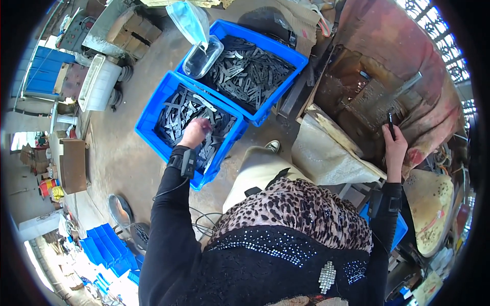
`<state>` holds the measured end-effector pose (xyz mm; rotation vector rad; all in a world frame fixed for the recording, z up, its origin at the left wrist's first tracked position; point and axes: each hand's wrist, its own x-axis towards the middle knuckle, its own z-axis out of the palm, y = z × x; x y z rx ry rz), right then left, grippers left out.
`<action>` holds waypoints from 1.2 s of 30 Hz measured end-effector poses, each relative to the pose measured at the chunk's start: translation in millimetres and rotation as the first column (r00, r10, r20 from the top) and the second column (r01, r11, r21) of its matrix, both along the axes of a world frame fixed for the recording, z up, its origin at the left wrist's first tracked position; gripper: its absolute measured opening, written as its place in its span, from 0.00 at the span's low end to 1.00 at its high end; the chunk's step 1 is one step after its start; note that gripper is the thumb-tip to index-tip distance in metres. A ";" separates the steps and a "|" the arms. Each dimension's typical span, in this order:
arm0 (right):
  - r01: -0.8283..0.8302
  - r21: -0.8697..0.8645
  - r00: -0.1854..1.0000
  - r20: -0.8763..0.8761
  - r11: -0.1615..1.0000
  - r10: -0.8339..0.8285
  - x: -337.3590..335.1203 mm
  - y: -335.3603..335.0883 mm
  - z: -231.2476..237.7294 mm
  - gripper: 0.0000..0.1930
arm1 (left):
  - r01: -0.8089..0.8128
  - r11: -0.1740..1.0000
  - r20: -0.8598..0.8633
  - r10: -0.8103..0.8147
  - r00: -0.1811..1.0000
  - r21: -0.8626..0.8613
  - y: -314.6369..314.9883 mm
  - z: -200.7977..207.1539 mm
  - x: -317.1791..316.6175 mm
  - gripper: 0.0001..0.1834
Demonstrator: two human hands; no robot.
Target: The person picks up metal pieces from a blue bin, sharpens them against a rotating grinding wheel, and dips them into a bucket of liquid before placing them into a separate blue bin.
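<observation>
My left hand [194, 133] reaches into the nearer blue bin [155, 99], over a heap of flat dark metal strips [173, 117]. Its fingers are blurred, so I cannot tell whether they grip a strip. On the right, my right hand [395, 149] is closed on a slim dark metal strip [390, 122], which points away from me. That hand is at the near side of a dirty brown work space [342, 97] with a wet-looking block [375, 104] in it. A flat bar [408, 84] slants up from near the block.
Behind the nearer bin, a second blue bin [302, 62] holds more dark strips. A clear plastic box [203, 60] and a pale blue face mask [189, 23] lie at its left corner. Stained cloth [377, 33] drapes the work space. Blue crates [109, 250] stand far left.
</observation>
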<state>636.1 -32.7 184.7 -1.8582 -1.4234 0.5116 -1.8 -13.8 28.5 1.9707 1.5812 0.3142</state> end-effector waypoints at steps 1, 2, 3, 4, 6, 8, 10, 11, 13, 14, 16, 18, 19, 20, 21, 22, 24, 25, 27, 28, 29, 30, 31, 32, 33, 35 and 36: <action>0.000 0.006 1.000 0.009 1.000 0.000 1.5 -2.0 -1.2 0.11 | -0.091 0.994 -0.033 0.093 0.995 0.061 -0.9 0.0 -5.4 0.08; 0.000 0.011 1.000 0.017 1.000 0.000 2.6 -4.0 -2.6 0.11 | -0.180 0.976 -0.061 0.189 0.980 0.124 -3.2 -0.3 -10.2 0.09; -0.005 0.013 1.000 0.015 1.000 0.005 3.6 -5.3 -4.4 0.11 | -0.264 0.946 -0.082 0.283 0.956 0.190 -4.7 -0.6 -12.8 0.09; -0.003 0.014 1.000 0.019 1.000 0.003 4.6 -7.4 -6.7 0.11 | -0.268 0.944 -0.083 0.288 0.954 0.192 -9.2 -1.3 -14.3 0.09; 0.000 0.015 1.000 0.025 1.000 -0.001 6.1 -12.7 -12.6 0.11 | -0.518 0.831 -0.047 0.537 0.843 0.204 -24.0 -3.5 -17.9 0.11; 0.011 0.009 1.000 0.022 1.000 -0.011 8.3 -17.8 -19.2 0.11 | -0.631 0.747 -0.031 0.650 0.759 0.208 -38.2 -5.5 -24.4 0.12; 0.034 -0.006 0.999 0.023 0.999 -0.034 8.5 -22.5 -26.6 0.10 | -0.665 0.731 -0.050 0.678 0.733 0.156 -56.5 -8.4 -39.3 0.13; 0.027 -0.007 0.999 0.018 1.000 -0.027 7.2 -24.3 -29.6 0.10 | -0.681 0.721 -0.060 0.691 0.720 0.129 -62.7 -9.8 -47.3 0.14; 0.039 -0.022 0.998 0.041 0.999 -0.038 5.9 -27.1 -35.0 0.10 | -0.665 0.740 -0.085 0.672 0.735 0.103 -72.4 -8.5 -56.3 0.14; 0.045 -0.028 0.998 0.054 0.999 -0.044 5.7 -28.3 -37.9 0.10 | -0.642 0.763 -0.104 0.646 0.756 0.076 -76.8 -8.1 -60.1 0.14; 0.038 -0.024 0.998 0.043 0.999 -0.037 7.9 -30.9 -46.8 0.10 | -0.621 0.782 -0.118 0.622 0.774 0.050 -79.8 -7.0 -60.3 0.14; 0.037 -0.016 0.999 0.024 0.999 -0.036 8.5 -32.3 -53.9 0.10 | -0.598 0.799 -0.148 0.600 0.786 0.059 -81.3 -11.7 -48.8 0.14; 0.031 -0.013 0.999 0.024 0.999 -0.031 8.1 -31.9 -55.1 0.10 | -0.586 0.808 -0.163 0.588 0.792 0.064 -81.1 -13.2 -44.1 0.14; 0.032 -0.026 0.999 0.022 0.999 -0.031 7.6 -31.0 -55.4 0.10 | -0.591 0.804 -0.160 0.593 0.789 0.067 -80.3 -15.2 -41.4 0.14; 0.032 -0.040 0.999 0.021 0.999 -0.031 7.1 -30.5 -54.5 0.10 | -0.594 0.794 -0.151 0.608 0.780 0.132 -80.4 -18.1 -39.0 0.13; 0.032 -0.054 0.999 0.021 0.998 -0.031 6.8 -30.3 -53.9 0.10 | -0.594 0.780 -0.140 0.622 0.770 0.197 -80.3 -20.7 -37.1 0.13; 0.031 -0.040 1.000 0.002 0.999 -0.031 7.2 -32.1 -58.4 0.10 | -0.595 0.761 -0.121 0.637 0.761 0.259 -76.3 -21.1 -33.2 0.13; 0.035 -0.030 0.999 -0.019 0.999 -0.036 8.2 -33.6 -61.3 0.10 | -0.593 0.773 -0.156 0.630 0.761 0.227 -71.3 -19.0 -31.3 0.13; 0.030 -0.016 0.999 -0.038 0.999 -0.031 9.5 -34.1 -61.2 0.11 | -0.594 0.788 -0.228 0.615 0.754 0.163 -64.1 -13.7 -30.2 0.15; 0.026 -0.029 0.999 -0.032 0.999 -0.026 8.8 -33.3 -59.8 0.11 | -0.601 0.782 -0.224 0.623 0.749 0.164 -63.2 -17.4 -31.4 0.15; 0.021 -0.043 0.999 -0.026 0.999 -0.022 8.2 -32.6 -58.4 0.11 | -0.603 0.774 -0.251 0.634 0.732 0.194 -62.4 -25.3 -32.2 0.16; 0.019 -0.058 1.000 -0.022 0.998 -0.020 7.5 -32.6 -58.2 0.11 | -0.602 0.767 -0.278 0.642 0.715 0.222 -59.8 -30.1 -30.5 0.18; 0.011 -0.057 1.000 -0.021 0.998 -0.012 6.5 -32.7 -58.3 0.11 | -0.600 0.760 -0.306 0.650 0.696 0.251 -57.6 -34.2 -29.9 0.19; 0.008 -0.055 1.000 -0.016 0.998 -0.009 5.3 -32.9 -58.5 0.11 | -0.607 0.754 -0.305 0.657 0.690 0.252 -55.0 -38.4 -28.8 0.19; 0.006 -0.053 1.000 -0.007 0.999 -0.006 4.6 -32.5 -58.0 0.11 | -0.600 0.784 -0.362 0.612 0.704 0.159 -50.6 -41.6 -21.5 0.21; -0.012 -0.052 1.000 0.000 0.999 0.012 4.3 -28.7 -57.6 0.12 | -0.603 0.796 -0.415 0.570 0.709 0.064 -43.9 -37.0 0.5 0.24; 0.010 -0.090 1.000 0.028 0.996 -0.007 6.4 -30.3 -55.4 0.12 | -0.547 0.837 -0.350 0.512 0.785 -0.003 -37.0 -25.9 18.7 0.23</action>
